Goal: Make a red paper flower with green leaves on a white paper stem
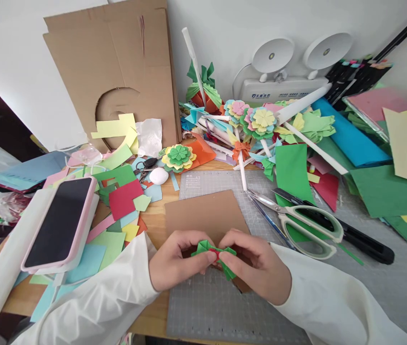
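Left hand (174, 263) and right hand (261, 266) held folded green paper (203, 247) over brown cardboard (203, 211).
Fingers pinched narrowly at its red middle (217, 253); the cardboard lay mostly on a cutting mat (203, 316); pens (354, 72) stood bunched behind, any holder hidden.

The left hand (179, 263) and right hand (261, 269) hide parts of the folded green paper (203, 247) and the cardboard piece (206, 211) beneath. Scissors (284, 210) cover part of the black utility knife (366, 242). The view's left edge crops the white roll (11, 256); its bottom edge, both sleeves (106, 285). Fine lettering on the emergency light (278, 87) is illegible.
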A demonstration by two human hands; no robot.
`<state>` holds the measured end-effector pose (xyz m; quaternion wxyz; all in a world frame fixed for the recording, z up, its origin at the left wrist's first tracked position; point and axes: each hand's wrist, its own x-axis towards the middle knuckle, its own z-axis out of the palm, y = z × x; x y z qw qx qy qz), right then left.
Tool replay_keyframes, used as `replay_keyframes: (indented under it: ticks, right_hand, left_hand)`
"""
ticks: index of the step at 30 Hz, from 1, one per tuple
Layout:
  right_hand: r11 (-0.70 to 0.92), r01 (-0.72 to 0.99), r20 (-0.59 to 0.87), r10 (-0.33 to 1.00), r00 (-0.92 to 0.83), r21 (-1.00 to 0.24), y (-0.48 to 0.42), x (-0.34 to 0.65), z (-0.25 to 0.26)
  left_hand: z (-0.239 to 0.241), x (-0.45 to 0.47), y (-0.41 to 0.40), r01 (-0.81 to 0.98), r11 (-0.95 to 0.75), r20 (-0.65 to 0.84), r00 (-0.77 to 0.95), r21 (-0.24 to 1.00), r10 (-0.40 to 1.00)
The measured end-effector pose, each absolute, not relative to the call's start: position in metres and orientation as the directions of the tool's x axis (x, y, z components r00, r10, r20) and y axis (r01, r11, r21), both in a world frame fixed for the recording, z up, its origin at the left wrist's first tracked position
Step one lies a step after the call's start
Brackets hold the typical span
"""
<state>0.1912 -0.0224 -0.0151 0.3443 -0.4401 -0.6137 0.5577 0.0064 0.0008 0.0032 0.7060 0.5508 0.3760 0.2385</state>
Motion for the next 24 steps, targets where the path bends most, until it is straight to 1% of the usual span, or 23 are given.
replay_keyframes:
  ticks: [2, 6, 10, 17, 24]
  right_hand:
    - [-0.035, 0.125, -0.081, 0.919, -0.387, -0.992, -0.0222, 0.1915, -0.0149]
    - [-0.153, 0.022, -0.148, 0.899, -0.413, -0.988, -0.0221, 0.1914, -0.0132]
    - [-0.227, -0.011, -0.202, 0.885, -0.419, -0.974, -0.0225, 0.1902, -0.0124]
    - [-0.301, -0.039, -0.255, 0.864, -0.433, -0.953, -0.0238, 0.189, -0.0175]
    - [-0.286, -0.028, -0.245, 0.863, -0.441, -0.958, -0.0244, 0.1898, -0.0156]
  left_hand:
    - [0.0028, 0.0066, 0.0004, 0.073, 0.262, -0.251, 0.611, 0.962, 0.75]
    - [0.0027, 0.0064, 0.0011, 0.058, 0.238, -0.22, 0.631, 0.97, 0.744]
    - [0.0016, 0.0057, 0.0006, 0.075, 0.228, -0.223, 0.629, 0.971, 0.744]
    - [-0.0023, 0.0053, -0.0008, 0.116, 0.198, -0.227, 0.612, 0.973, 0.757]
    - [-0.0011, 0.0058, 0.0001, 0.115, 0.166, -0.201, 0.62, 0.979, 0.759]
